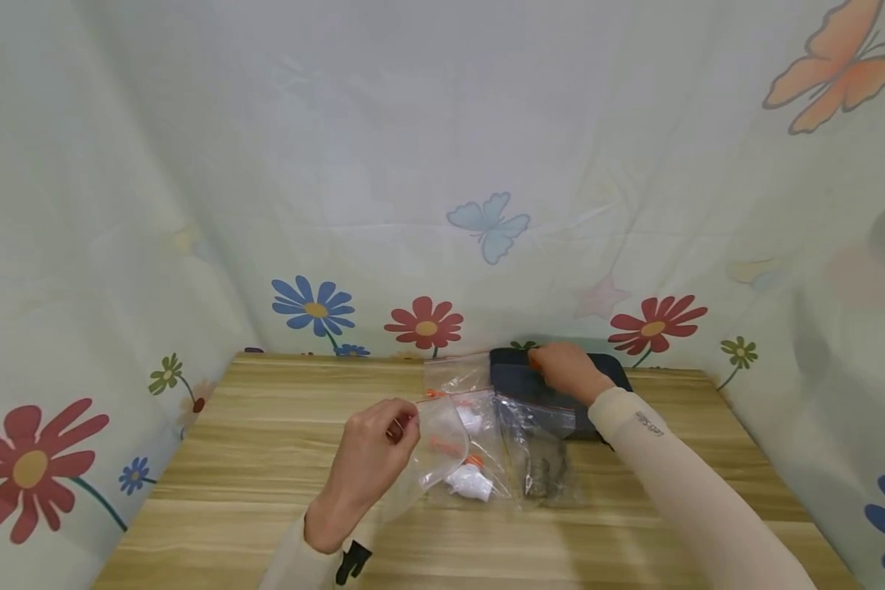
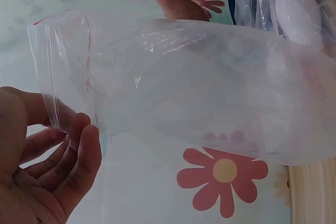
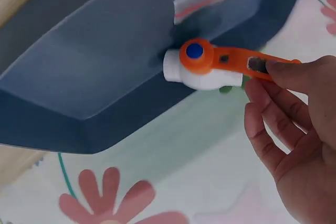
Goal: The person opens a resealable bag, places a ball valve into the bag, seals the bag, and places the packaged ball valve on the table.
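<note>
My left hand (image 1: 374,447) pinches the top edge of a clear zip bag (image 2: 173,82) between thumb and fingers, and the bag hangs out to the right of it. Inside, no content shows clearly in the left wrist view. Over the dark blue tray (image 3: 105,51), my right hand (image 1: 571,373) pinches the orange lever of a white plastic ball valve (image 3: 202,72) with a blue cap on top. In the head view the right hand hides that valve.
Several zip bags lie left of and partly over the tray. One holds a white piece with orange (image 1: 472,483); another bag (image 1: 542,467) holds dark, metallic-looking parts. A flower-printed curtain (image 1: 383,164) hangs behind the wooden table (image 1: 280,459).
</note>
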`<state>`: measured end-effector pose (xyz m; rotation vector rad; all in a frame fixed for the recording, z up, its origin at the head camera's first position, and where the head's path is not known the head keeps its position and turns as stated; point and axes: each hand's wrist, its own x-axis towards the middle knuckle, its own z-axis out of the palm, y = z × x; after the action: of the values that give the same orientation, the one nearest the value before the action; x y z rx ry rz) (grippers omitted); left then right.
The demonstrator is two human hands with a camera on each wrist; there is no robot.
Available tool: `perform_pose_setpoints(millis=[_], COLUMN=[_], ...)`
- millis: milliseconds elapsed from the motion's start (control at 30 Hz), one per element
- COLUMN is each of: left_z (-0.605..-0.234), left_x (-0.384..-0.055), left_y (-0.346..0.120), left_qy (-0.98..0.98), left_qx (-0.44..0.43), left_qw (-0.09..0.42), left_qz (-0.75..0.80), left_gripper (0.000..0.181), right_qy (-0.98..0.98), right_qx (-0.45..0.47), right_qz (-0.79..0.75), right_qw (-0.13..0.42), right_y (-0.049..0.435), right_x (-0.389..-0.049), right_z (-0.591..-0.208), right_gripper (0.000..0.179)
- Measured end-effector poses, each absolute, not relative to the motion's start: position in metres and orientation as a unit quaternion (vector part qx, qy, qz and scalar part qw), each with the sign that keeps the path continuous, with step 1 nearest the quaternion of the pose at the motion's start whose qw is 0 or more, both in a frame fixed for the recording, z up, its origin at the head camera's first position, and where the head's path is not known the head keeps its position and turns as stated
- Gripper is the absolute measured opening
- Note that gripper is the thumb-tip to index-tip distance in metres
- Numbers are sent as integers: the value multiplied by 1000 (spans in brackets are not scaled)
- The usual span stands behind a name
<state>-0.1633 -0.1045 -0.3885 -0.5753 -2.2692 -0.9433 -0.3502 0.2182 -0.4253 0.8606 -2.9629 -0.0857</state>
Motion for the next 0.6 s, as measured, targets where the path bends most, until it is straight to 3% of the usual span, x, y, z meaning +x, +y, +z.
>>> perform_pose_setpoints(millis=[67, 400, 600], left_z=[-388, -387, -388], left_x=[-163, -159, -157], left_y=[-105, -104, -103], left_qy=[-856, -853, -853], left_qx=[-217, -216, -212], left_qw=[303, 300, 299], left_qz=[-358, -370, -372], left_gripper=[10, 12, 12], right_qy=[-964, -950, -950], right_qx=[263, 271, 258], right_qz=[15, 153, 173], right_qw=[19, 8, 33], right_y=[225, 239, 243], right_x=[-349, -333, -321], right_z=[-419, -404, -390], right_gripper=[5, 16, 22])
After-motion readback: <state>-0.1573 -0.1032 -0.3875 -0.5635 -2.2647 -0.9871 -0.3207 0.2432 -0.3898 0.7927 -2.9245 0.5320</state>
